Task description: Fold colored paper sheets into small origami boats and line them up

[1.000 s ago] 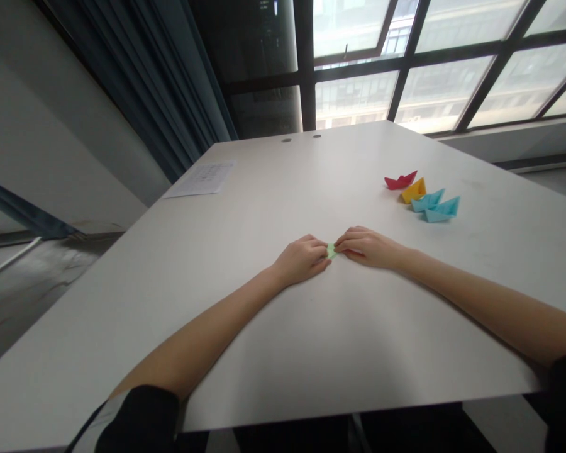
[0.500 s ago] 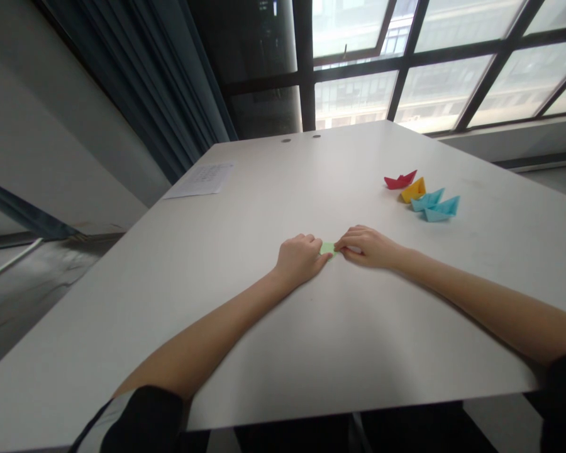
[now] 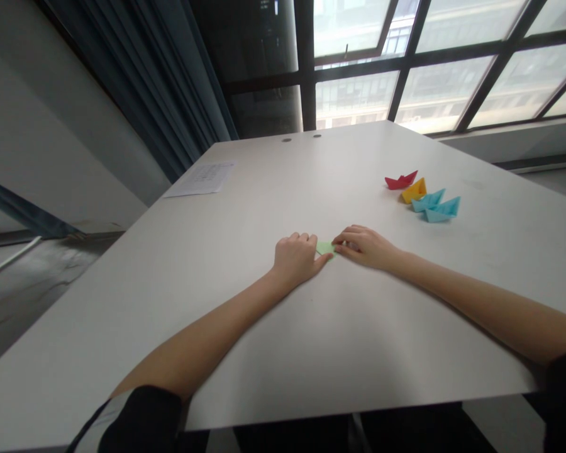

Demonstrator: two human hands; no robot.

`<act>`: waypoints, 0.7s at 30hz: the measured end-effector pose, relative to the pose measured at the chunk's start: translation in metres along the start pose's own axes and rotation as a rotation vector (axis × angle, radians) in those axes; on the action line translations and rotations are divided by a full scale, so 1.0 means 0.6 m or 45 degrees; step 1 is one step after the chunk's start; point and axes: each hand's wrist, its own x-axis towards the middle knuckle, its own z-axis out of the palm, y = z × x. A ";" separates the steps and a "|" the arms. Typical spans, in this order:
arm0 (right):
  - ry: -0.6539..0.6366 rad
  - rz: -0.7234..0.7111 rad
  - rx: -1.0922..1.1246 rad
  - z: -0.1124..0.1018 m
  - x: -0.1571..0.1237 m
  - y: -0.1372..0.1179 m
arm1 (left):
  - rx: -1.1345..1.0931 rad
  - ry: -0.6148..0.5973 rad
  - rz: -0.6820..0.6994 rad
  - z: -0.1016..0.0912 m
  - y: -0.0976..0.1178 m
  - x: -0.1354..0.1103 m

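A small piece of light green folded paper (image 3: 325, 248) lies on the white table between my two hands. My left hand (image 3: 296, 257) is closed on its left side, with the thumb along the near edge. From the right, the fingertips and thumb of my right hand (image 3: 362, 245) pinch the paper's right end. Both hands rest low at the tabletop, and their fingers cover part of the paper, so its full folded shape is hidden.
Right of my hands stand a red paper boat (image 3: 400, 180), a yellow paper boat (image 3: 414, 190) and two light blue paper boats (image 3: 443, 210). A printed sheet (image 3: 202, 179) lies at the table's left edge. The white table (image 3: 264, 352) reaches toward the windows.
My left hand has shifted slightly left, and more of the green paper's left part shows. My right fingers have moved a little on its right end. The boats stay put.
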 end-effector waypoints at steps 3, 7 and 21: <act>0.030 0.062 -0.029 0.003 -0.001 0.007 | -0.017 0.015 -0.018 0.005 -0.003 -0.001; 0.011 0.062 -0.021 0.006 0.000 0.011 | -0.032 0.007 -0.030 0.008 -0.005 0.000; 0.226 0.466 0.395 -0.002 0.008 0.004 | -0.336 0.402 -0.075 0.004 -0.005 0.002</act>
